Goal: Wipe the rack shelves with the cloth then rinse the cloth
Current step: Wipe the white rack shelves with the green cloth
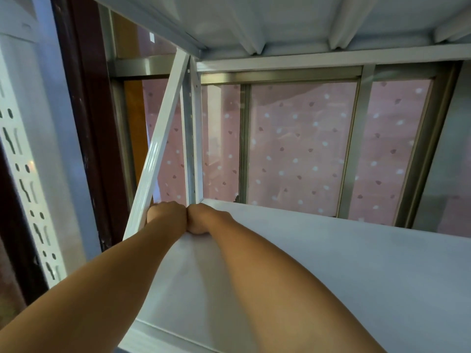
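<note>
Both my arms stretch across a white rack shelf (331, 263) to its far left corner. My left hand (167, 215) and my right hand (202, 219) press side by side there, wrists bent down, next to the rear white upright post (191, 138). A slanted white brace (160, 146) runs down to just left of my left hand. The fingers of both hands are hidden behind the knuckles. No cloth shows anywhere; I cannot tell whether either hand holds it.
The underside of the shelf above (280, 21) hangs close overhead. A perforated white front post (28, 189) stands at the left. Behind the rack is a metal-framed window (354, 138) with a pink dotted curtain (300, 143) and a dark brown frame (86, 118).
</note>
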`<state>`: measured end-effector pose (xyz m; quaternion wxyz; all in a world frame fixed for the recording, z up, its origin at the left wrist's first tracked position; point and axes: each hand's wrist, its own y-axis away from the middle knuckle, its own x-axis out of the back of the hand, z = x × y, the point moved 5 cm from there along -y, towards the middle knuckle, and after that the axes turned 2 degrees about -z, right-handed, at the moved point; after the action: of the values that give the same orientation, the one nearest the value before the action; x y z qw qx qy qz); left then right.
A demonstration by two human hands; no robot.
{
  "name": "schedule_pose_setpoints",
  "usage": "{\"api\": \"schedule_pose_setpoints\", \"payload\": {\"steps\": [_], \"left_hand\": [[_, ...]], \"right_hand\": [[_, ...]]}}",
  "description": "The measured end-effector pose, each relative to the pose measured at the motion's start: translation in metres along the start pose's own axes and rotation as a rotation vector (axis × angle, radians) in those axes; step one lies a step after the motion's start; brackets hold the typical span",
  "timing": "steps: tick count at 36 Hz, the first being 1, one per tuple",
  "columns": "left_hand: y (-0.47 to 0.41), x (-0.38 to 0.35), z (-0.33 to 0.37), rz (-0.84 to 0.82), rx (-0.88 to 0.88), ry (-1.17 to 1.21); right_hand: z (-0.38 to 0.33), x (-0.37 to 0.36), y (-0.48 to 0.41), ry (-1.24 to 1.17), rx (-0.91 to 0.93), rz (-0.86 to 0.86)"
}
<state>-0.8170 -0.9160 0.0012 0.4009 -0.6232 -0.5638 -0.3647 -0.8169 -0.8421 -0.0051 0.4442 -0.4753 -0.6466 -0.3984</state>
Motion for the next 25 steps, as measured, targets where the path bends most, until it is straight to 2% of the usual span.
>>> {"api": "schedule_pose_setpoints", "payload": {"steps": [3, 8, 19, 25], "left_hand": [[-0.005, 0.004, 0.002, 0.041, -0.044, 0.221], [-0.018, 0.003, 0.007, 0.101, -0.038, 0.409], [-0.032, 0.025, 0.059, 0.117, -0.135, 0.481], [-0.044, 0.036, 0.083, 0.095, -0.203, 0.566]], "right_hand": [[0.007, 0.006, 0.001, 0.001, -0.010, 0.032], [0.020, 0.017, 0.000, -0.040, -0.059, 0.108], [0.073, 0.029, 0.011, -0.092, -0.145, 0.339], [0.100, 0.037, 0.022, -0.069, -0.200, 0.346]]}}
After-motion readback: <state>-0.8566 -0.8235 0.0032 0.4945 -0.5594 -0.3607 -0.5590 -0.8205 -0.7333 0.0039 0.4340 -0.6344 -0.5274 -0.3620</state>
